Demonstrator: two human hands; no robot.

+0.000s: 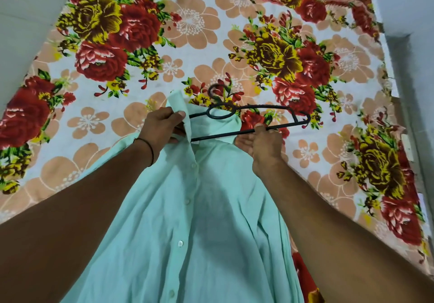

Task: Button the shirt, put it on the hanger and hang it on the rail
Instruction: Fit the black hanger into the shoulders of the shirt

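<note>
Shirt (195,208) looks light, limp. My left hand (159,126) pinches its collar; right hand (263,143) grips the stiff wire hanger (246,119) by its bar. I'd keep both holds.

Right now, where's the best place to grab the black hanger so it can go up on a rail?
Probably the hanger neck just below its curled hook, coming from above. The hook sticks out bare past the shirt collar, so it stays free. The right hand pinches the bottom bar; the left hand holds the collar.
</note>
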